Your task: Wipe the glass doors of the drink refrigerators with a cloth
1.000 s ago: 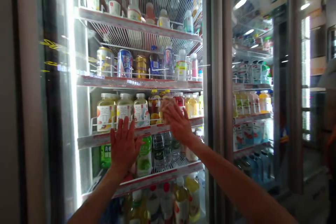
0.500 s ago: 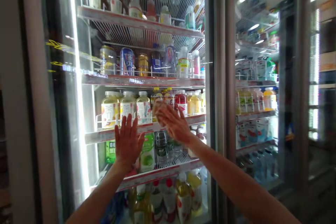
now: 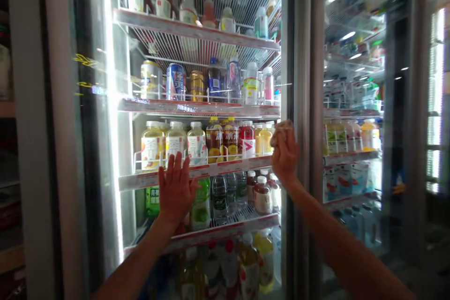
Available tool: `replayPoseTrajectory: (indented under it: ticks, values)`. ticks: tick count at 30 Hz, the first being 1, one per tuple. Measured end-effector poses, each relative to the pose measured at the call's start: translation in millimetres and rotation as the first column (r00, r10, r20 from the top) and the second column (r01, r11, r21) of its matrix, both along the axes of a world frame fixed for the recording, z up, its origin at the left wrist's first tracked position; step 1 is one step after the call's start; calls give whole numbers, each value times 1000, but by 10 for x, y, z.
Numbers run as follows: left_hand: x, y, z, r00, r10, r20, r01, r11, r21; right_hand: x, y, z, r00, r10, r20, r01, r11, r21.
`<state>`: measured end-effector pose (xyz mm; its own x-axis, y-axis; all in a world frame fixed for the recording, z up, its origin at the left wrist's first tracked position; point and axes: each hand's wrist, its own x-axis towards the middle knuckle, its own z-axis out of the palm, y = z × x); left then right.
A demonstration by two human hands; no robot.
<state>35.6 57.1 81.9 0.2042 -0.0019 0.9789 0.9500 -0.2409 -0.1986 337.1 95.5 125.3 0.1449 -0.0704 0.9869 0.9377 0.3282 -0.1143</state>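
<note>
A glass cooler door (image 3: 197,111) stands before me, with drinks on shelves behind it and yellow reflections on its left part. My left hand (image 3: 176,188) lies with fingers stretched and spread, palm towards the glass, in front of the lower shelves. My right hand (image 3: 285,153) is at the right edge of the pane, by the metal door frame (image 3: 301,79). Under its fingers is a crumpled beige cloth (image 3: 282,132), held towards the glass. Part of the cloth is hidden by the fingers.
Behind the glass, bottles of tea (image 3: 153,146) line the middle shelf, with cans (image 3: 175,82) above and water bottles (image 3: 220,197) below. A lit strip (image 3: 111,103) runs down the left side. To the right stands another glass-fronted cooler (image 3: 351,159) with drinks.
My right hand has swept with the cloth from the middle of the pane to its right edge. My left hand stays in much the same place; the view has shifted slightly.
</note>
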Motion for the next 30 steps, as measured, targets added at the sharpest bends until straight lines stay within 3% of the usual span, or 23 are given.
replayPoseTrajectory:
  ticks: [2,3,5,7,9,11,13,15,16,18,21,23,25,27,28,30]
  values:
    - [3,6,-3,1000,-3,1,3,1000,3,-4,50,138,991,10,-132,-5,999,36]
    - [2,8,-4,1000,-7,3,7,1000,5,-76,43,190,994,25,-106,-21,999,39]
    - [-2,13,-4,1000,-16,3,16,1000,8,-297,-31,228,992,58,112,-59,998,4]
    - [-10,16,-2,1000,-21,-2,21,1000,16,-483,-132,199,898,101,429,-79,994,-70]
    - [-15,16,-2,1000,-20,-12,21,999,25,-507,-189,171,812,123,570,-70,991,-114]
    - [-15,13,-5,1000,-11,-12,11,1000,16,-385,-166,201,902,98,421,-66,994,-89]
    - [-13,10,-10,1000,1,-4,-1,1000,1,-265,-90,284,993,61,96,-58,998,-31]
    - [-12,7,-13,1000,9,3,-9,1000,-6,-280,-33,353,995,63,-72,-62,998,13]
    - [-13,5,-13,1000,8,4,-8,1000,-4,-343,-28,365,996,73,-51,-72,997,21]
    - [-16,2,-11,1000,0,-1,0,1000,5,-510,-60,338,979,97,182,-98,995,-4]
    - [-15,3,-7,1000,-7,-6,7,1000,24,-594,-126,286,853,115,509,-93,993,-68]
    - [-6,6,-9,1000,-6,-6,6,1000,25,-492,-129,323,894,99,438,-90,995,-41]
    - [5,10,-18,1000,2,4,-2,1000,17,-405,-97,393,976,76,204,-80,997,11]
    - [14,16,-31,1000,10,13,-10,1000,8,-465,-71,412,994,72,85,-74,997,19]
    - [16,18,-38,1000,13,14,-13,1000,4,-553,-78,383,989,82,121,-82,997,0]
    - [15,22,-54,1000,20,18,-20,1000,-9,-763,-139,267,921,137,365,-116,990,-79]
